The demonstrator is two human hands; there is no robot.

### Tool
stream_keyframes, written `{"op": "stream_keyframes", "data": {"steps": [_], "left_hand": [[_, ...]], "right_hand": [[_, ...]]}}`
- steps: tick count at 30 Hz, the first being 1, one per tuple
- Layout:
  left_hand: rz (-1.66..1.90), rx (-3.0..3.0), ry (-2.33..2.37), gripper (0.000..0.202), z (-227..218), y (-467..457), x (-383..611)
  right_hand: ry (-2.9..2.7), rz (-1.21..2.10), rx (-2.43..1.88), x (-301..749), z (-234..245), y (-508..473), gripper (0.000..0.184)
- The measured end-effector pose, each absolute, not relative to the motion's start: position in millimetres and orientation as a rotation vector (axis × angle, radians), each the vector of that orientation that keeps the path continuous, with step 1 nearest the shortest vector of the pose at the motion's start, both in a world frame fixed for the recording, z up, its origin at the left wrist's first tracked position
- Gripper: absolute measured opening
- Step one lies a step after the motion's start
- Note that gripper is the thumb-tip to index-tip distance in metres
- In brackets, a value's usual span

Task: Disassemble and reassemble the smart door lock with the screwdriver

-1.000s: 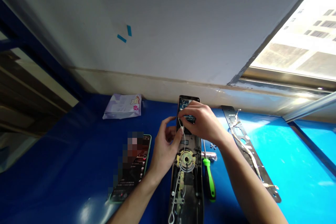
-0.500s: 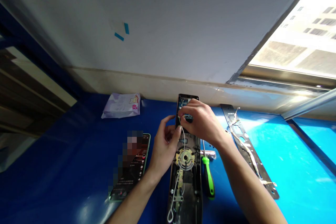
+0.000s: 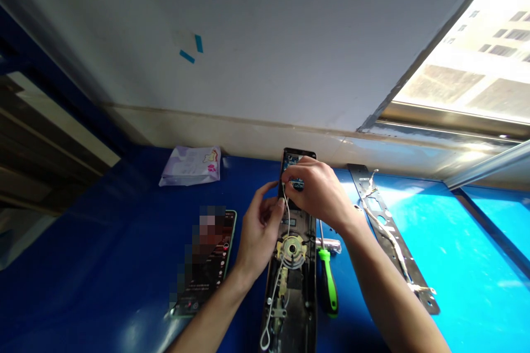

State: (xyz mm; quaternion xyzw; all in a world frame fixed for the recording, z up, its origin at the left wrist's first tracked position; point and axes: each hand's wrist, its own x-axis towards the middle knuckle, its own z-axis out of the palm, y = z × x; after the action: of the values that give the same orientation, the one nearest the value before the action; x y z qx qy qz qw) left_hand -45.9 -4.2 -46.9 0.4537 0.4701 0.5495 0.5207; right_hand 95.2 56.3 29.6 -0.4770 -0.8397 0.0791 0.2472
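Observation:
A long dark lock body (image 3: 295, 287) lies open on the blue table (image 3: 103, 242), showing a round yellow-and-metal hub (image 3: 292, 246) and a blue circuit board (image 3: 291, 162) at its far end. My right hand (image 3: 317, 193) is closed over the upper part of the lock, its fingertips pinching a thin white wire (image 3: 276, 281) that trails down the body into a loop. Beside the lock's left edge, my left hand (image 3: 259, 231) has thumb and fingers curled in a pinch against the same wire, just below the right fingertips.
A green-handled screwdriver (image 3: 328, 281) lies right of the lock, beside a small metal part (image 3: 329, 243). A long metal plate (image 3: 389, 231) with white wiring lies further right. A lit phone (image 3: 207, 262) lies left. A purple packet (image 3: 191, 166) sits by the wall.
Both hands stay on the wire at the lock's upper part with only slight finger shifts. The view has drifted a little.

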Motion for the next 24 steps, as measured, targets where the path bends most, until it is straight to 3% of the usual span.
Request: {"op": "stream_keyframes", "data": {"steps": [8,24], "left_hand": [[1.388,1.095,1.191,0.060,-53.1,-5.5,-37.3],[1.387,1.075,1.168,0.052,-52.6,-5.8,-39.9]], "right_hand": [[-2.166,0.235,-1.458,92.3,28.7,53.9,0.017],[-2.184,0.332,-1.430,102.1,37.1,55.1,0.021]]}}
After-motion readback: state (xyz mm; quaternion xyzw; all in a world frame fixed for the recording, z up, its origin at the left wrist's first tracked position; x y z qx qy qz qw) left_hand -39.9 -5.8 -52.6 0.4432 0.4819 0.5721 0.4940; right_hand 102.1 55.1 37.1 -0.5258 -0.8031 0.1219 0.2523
